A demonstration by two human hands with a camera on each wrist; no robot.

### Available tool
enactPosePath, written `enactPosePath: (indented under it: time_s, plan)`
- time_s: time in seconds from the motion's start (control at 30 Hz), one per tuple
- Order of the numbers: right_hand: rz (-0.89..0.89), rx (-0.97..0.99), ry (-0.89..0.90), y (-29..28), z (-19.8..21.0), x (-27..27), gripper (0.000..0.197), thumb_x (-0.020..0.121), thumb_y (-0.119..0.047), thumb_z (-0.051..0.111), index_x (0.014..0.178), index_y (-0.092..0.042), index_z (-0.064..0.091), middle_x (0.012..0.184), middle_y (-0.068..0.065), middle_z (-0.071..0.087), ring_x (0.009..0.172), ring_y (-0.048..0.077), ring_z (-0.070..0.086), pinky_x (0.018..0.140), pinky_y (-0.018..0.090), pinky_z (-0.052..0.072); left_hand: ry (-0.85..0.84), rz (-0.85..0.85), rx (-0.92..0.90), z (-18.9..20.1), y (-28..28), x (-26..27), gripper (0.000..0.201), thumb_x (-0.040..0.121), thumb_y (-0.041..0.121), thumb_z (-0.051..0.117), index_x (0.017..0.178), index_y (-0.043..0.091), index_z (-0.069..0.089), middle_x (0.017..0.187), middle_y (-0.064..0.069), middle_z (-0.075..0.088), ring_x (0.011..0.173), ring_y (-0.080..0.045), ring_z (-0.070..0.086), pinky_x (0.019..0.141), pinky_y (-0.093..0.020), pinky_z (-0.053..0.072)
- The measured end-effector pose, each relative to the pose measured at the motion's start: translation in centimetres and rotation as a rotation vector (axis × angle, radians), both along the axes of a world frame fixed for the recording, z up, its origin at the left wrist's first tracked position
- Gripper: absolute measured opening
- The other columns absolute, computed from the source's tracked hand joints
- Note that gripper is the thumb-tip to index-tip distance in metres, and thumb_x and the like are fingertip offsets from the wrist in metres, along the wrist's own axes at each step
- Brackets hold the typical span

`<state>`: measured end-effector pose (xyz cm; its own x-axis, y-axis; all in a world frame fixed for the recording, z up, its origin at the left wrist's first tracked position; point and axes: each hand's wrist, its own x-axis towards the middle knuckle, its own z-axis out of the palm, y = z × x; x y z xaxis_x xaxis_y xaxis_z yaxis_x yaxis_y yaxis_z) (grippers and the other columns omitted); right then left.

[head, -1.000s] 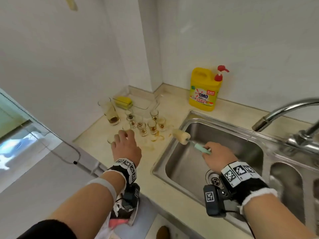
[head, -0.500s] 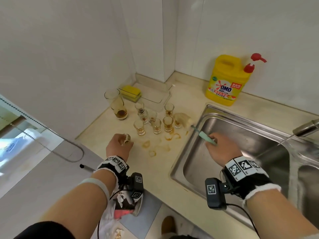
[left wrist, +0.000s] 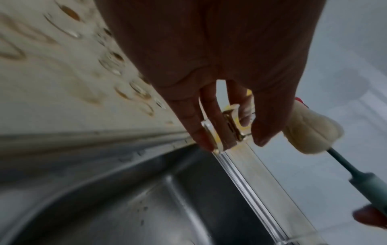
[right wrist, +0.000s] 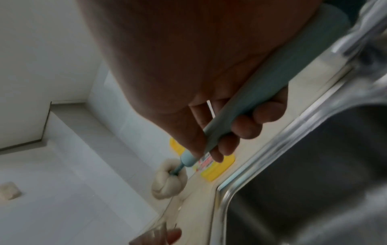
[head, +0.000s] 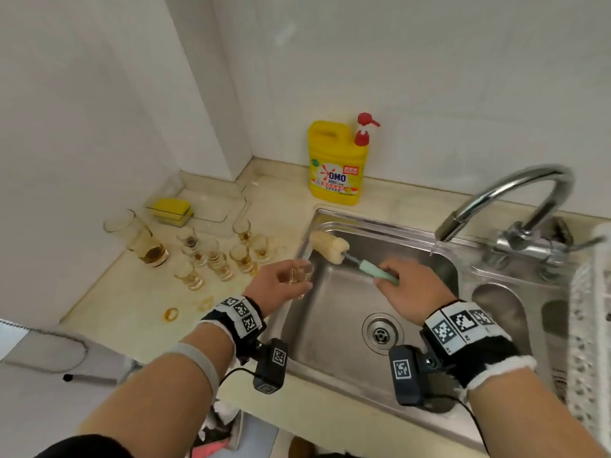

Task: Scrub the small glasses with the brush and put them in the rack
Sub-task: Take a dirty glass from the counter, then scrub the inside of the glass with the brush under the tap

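My left hand (head: 294, 279) holds a small glass (head: 300, 276) over the left rim of the sink (head: 347, 309); in the left wrist view its fingertips (left wrist: 228, 140) pinch the small glass (left wrist: 230, 126). My right hand (head: 390, 276) grips the mint-green handle of the brush (head: 380, 274), whose cream sponge head (head: 329, 247) points up-left, just right of the glass and apart from it. The right wrist view shows fingers curled round the brush handle (right wrist: 251, 106). Several small stained glasses (head: 215, 256) stand on the counter to the left. The white rack (head: 591, 325) lies at the far right.
A tall stained glass (head: 142, 239) stands left of the small ones. Behind them a clear tray (head: 224, 209) holds a yellow sponge (head: 172, 208). A yellow detergent bottle (head: 335, 163) stands behind the sink. The faucet (head: 496, 200) arches over its right side. Brown rings mark the counter (head: 172, 314).
My left hand took a small glass from the counter and carried it right to the sink's rim. My right hand kept the brush over the sink, its head now raised beside the glass.
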<state>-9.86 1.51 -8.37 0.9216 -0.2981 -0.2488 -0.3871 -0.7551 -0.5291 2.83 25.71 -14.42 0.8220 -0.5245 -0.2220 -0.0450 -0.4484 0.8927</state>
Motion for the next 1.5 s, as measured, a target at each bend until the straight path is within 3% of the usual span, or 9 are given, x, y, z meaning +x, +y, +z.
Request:
enactPosePath:
  time_s: [0.07, 0.2, 0.33, 0.5, 0.7, 0.93, 1.1, 1.4, 1.5]
  plan:
    - [-0.025, -0.035, 0.047, -3.5, 0.4, -2.1, 0.01, 0.095, -0.036, 0.054, 0.102, -0.032, 0.06, 0.087, -0.009, 0.062, 0.079, 0.013, 0.061, 0.072, 0.032, 0.05, 0.077, -0.011, -0.012, -0.3, -3.4, -0.9, 0.039, 0.078, 0.023, 0.084, 0.115, 0.025, 0.071, 0.093, 0.004, 0.074, 0.089, -0.014, 0.071, 0.088, -0.038, 0.06]
    - [-0.037, -0.096, 0.085, -9.7, 0.9, -5.8, 0.01, 0.096, -0.037, 0.053, 0.099, -0.033, 0.061, 0.084, -0.012, 0.06, 0.074, 0.007, 0.058, 0.063, 0.027, 0.045, 0.219, 0.04, -0.056, -0.6, -9.8, -2.8, 0.045, 0.077, 0.016, 0.084, 0.113, 0.01, 0.057, 0.106, -0.011, 0.073, 0.086, -0.016, 0.073, 0.067, -0.022, 0.057]
    - [0.002, -0.124, 0.103, -14.1, 0.3, -8.2, 0.013, 0.097, -0.033, 0.051, 0.105, -0.031, 0.061, 0.094, -0.007, 0.062, 0.084, 0.015, 0.06, 0.079, 0.035, 0.05, 0.448, 0.097, -0.238, -1.1, -14.7, -4.8, 0.035, 0.082, 0.009, 0.078, 0.114, 0.007, 0.065, 0.117, -0.019, 0.068, 0.1, -0.025, 0.069, 0.083, -0.04, 0.06]
    - [0.055, -0.132, 0.084, -16.4, -1.1, -9.3, 0.018, 0.098, -0.026, 0.053, 0.113, -0.028, 0.063, 0.095, -0.009, 0.061, 0.091, 0.018, 0.06, 0.083, 0.034, 0.048, 0.655, 0.159, -0.433, -1.7, -18.3, -5.9, 0.033, 0.095, 0.004, 0.061, 0.128, 0.005, 0.061, 0.129, -0.018, 0.063, 0.113, -0.024, 0.061, 0.101, -0.034, 0.051]
    - [0.045, -0.124, 0.143, -16.6, -1.5, -8.9, 0.023, 0.1, -0.036, 0.048, 0.121, -0.037, 0.056, 0.096, -0.007, 0.066, 0.083, 0.015, 0.062, 0.081, 0.038, 0.054, 0.803, 0.295, -0.53, -2.5, -19.6, -3.6, 0.035, 0.099, 0.003, 0.053, 0.134, -0.002, 0.051, 0.131, -0.024, 0.061, 0.111, -0.029, 0.063, 0.09, -0.034, 0.054]
    - [0.014, -0.157, 0.177, -16.8, -2.0, -8.2, 0.031, 0.097, -0.053, 0.029, 0.119, -0.045, 0.049, 0.088, -0.009, 0.065, 0.078, 0.013, 0.062, 0.075, 0.041, 0.055, 0.802, 0.24, -0.493, -2.5, -21.3, -2.1, 0.034, 0.104, 0.011, 0.047, 0.137, 0.013, 0.054, 0.126, -0.018, 0.065, 0.108, -0.027, 0.063, 0.096, -0.033, 0.052]
    - [-0.048, -0.258, 0.271, -16.3, -2.2, -7.8, 0.032, 0.104, -0.041, 0.03, 0.102, -0.024, 0.057, 0.091, -0.004, 0.061, 0.082, 0.018, 0.059, 0.073, 0.035, 0.048, 0.765, 0.292, -0.396, -3.2, -23.0, -1.9, 0.032, 0.1, 0.021, 0.058, 0.128, 0.005, 0.062, 0.122, -0.02, 0.067, 0.099, -0.024, 0.064, 0.087, -0.032, 0.055]
    - [-0.025, -0.395, 0.211, -16.2, -2.2, -6.7, 0.016, 0.101, -0.037, 0.039, 0.097, -0.028, 0.051, 0.089, -0.006, 0.052, 0.078, 0.018, 0.053, 0.067, 0.033, 0.042, 0.752, 0.313, -0.232, -3.6, -24.6, -1.7, 0.038, 0.097, 0.029, 0.063, 0.124, 0.003, 0.061, 0.124, -0.022, 0.064, 0.097, -0.023, 0.063, 0.078, -0.029, 0.056]
    - [-0.026, -0.399, 0.201, -16.2, -2.4, -6.5, 0.015, 0.101, -0.037, 0.042, 0.104, -0.028, 0.053, 0.093, -0.007, 0.052, 0.08, 0.018, 0.052, 0.068, 0.032, 0.041, 0.744, 0.332, -0.132, -3.3, -25.0, -1.4, 0.038, 0.096, 0.032, 0.064, 0.119, 0.002, 0.062, 0.107, -0.019, 0.067, 0.088, -0.021, 0.064, 0.077, -0.029, 0.057]
